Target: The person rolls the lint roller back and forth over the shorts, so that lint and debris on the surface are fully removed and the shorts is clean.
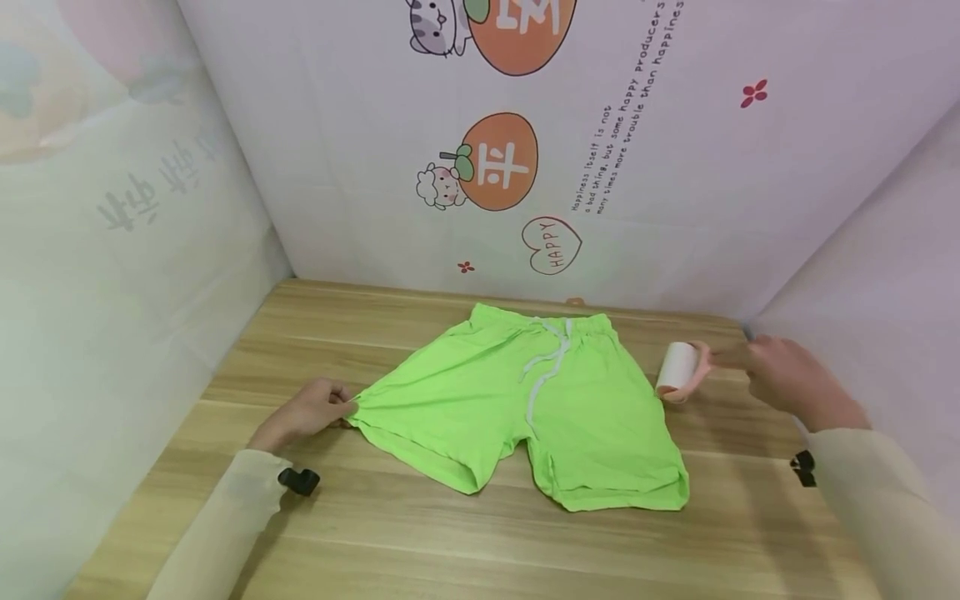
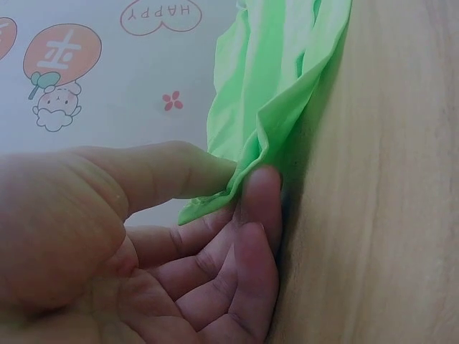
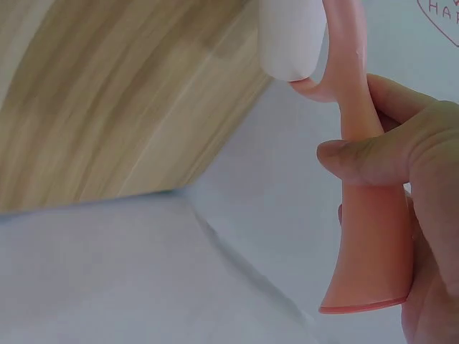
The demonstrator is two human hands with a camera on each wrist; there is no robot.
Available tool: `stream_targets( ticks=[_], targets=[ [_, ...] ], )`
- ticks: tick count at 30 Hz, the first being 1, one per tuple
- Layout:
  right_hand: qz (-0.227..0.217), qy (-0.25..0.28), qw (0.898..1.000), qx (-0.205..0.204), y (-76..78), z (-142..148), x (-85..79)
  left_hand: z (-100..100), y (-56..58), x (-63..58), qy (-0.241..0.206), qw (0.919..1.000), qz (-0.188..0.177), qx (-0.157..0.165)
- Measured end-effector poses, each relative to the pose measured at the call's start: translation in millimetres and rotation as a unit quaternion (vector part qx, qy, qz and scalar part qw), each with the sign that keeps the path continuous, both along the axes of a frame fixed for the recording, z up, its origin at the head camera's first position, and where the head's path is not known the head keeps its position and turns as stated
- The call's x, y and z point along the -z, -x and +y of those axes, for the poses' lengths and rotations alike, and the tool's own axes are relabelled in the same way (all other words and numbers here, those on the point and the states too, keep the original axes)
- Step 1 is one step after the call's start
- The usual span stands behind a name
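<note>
On wood (image 1: 420, 550), left hand (image 1: 318, 407) pinching shorts (image 1: 450, 392), right hand (image 1: 797, 379) gripping likely lint roller (image 1: 678, 367)

Pretty bright, even light in here tbh, just soft shadows on the surface (image 1: 450, 550); wrist views look dimmer.

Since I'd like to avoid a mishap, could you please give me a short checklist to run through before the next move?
1. Left hand pinching the edge of the green shorts: ok.
2. Right hand gripping the pink handle of the roller: ok.
3. Fabric smooth: not ok; creases fan out from the pinched edge.
4. White drawstring off the front: not ok; it lies across it.
5. Roller surface sticky: cannot tell.
</note>
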State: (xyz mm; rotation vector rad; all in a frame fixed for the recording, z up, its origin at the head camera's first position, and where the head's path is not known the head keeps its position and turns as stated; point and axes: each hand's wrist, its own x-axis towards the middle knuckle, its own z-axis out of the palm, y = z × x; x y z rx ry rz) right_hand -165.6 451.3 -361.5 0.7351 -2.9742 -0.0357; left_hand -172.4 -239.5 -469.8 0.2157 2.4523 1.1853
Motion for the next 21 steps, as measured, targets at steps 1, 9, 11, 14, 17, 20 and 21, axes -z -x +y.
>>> stream_targets(
  ticks=[1, 9, 11, 14, 17, 20, 21],
  targets=[
    [0.011, 0.009, 1.000, -0.008, 3.3, -3.8, 0.8, -0.7, 0.4, 0.4, 0.000, 1.0000, 0.001, -0.001],
    [0.011, 0.032, 0.999, -0.018, 35.3, -38.0, 13.6, -5.3, 1.9, 6.4, -0.001, 1.0000, 0.008, 0.002],
    [-0.001, 0.021, 1.000, -0.003, 44.8, -45.1, 17.9, -4.8, 0.9, 6.1, -0.004, 0.9999, 0.008, 0.004],
    [-0.030, 0.011, 0.999, 0.022, 58.7, -55.9, 19.4, -4.2, -0.7, 4.6, -0.013, 0.9999, 0.005, 0.005],
    [-0.057, 0.004, 0.997, 0.049, 72.1, -66.9, 16.3, -4.0, -1.1, 3.5, -0.021, 0.9997, 0.004, 0.007],
    [-0.060, 0.008, 0.997, 0.041, 84.1, -77.6, 15.2, -4.2, 0.5, 3.1, -0.024, 0.9997, 0.001, 0.006],
    [-0.050, 0.009, 0.998, 0.032, 87.5, -80.7, 15.6, -4.2, 1.5, 3.3, -0.023, 0.9997, 0.000, 0.005]
  ],
)
